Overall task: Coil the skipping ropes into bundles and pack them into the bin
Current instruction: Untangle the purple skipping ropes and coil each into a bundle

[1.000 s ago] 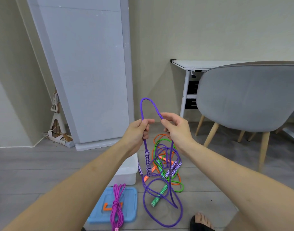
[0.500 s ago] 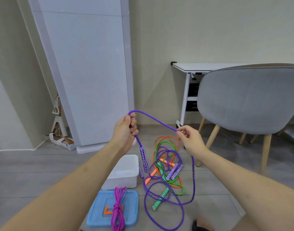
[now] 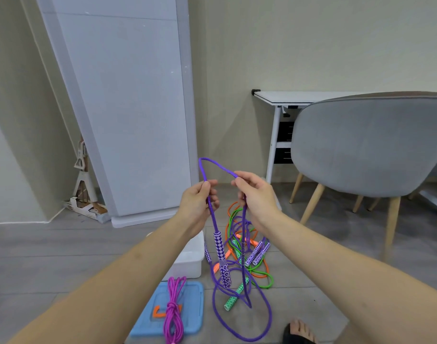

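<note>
In the middle of the frame, the left hand [image 3: 198, 204] and the right hand [image 3: 256, 197] each pinch the purple rope [image 3: 216, 167], making a loop above. The white bin [image 3: 191, 259] sits on the floor just below.

Beige walls [image 3: 311, 40], grey plank floor [image 3: 51, 264], grey chair [image 3: 366, 145], white desk [image 3: 282, 97].
</note>
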`<state>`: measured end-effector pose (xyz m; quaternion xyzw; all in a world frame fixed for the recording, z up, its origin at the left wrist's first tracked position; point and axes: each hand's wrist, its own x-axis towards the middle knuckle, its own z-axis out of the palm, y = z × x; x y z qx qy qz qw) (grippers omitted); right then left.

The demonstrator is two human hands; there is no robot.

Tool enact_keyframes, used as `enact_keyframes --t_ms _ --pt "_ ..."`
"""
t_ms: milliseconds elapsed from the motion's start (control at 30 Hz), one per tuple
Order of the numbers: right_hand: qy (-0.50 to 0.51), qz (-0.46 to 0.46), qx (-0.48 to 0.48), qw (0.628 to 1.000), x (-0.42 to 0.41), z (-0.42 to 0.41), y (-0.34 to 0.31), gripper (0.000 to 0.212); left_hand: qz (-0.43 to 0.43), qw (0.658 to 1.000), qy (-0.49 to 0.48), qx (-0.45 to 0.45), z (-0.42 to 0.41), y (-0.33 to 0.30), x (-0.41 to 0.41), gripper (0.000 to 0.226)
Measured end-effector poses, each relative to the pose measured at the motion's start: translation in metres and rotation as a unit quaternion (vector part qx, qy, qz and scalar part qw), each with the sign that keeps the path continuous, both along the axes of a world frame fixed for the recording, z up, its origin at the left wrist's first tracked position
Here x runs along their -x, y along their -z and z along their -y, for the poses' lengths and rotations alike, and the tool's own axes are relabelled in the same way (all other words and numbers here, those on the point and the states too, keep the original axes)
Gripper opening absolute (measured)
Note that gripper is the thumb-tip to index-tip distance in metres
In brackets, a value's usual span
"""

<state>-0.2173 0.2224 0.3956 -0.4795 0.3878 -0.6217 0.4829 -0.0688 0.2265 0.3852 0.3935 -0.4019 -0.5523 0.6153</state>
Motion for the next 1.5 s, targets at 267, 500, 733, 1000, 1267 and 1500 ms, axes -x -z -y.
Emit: enact_keyframes --t_ms 267,500,733,1000,1267,1500 --pt "-0.006 0.056 -0.024 0.998 -0.001 0.004 0.001 0.029 0.025 0.999 -0.017 -0.009 -0.001 -0.001 0.001 0.023" --pt "-0.006 -0.026 -0.026 0.999 -0.002 0.007 0.007 0.035 -0.026 1.000 -0.013 -0.008 -0.001 -0.007 -0.001 0.026" --pt "-0.002 0.029 -0.014 0.999 0.000 0.005 0.011 0.020 -0.022 1.000 -0.011 0.005 0.000 -0.007 0.001 0.028" --pt "0.014 -0.012 0.011 1.000 -0.008 -0.002 0.004 0.017 0.084 0.996 -0.004 0.007 -0.003 -0.005 0.004 0.026" --pt "-0.004 -0.030 0.005 1.000 -0.010 -0.005 0.004 0.013 0.096 0.994 0.033 0.040 -0.006 -0.004 0.007 0.028" --pt "-0.032 -0.035 0.004 0.999 -0.012 -0.004 0.006 0.020 0.058 0.996 0.048 0.042 -0.009 -0.010 0.009 0.024"
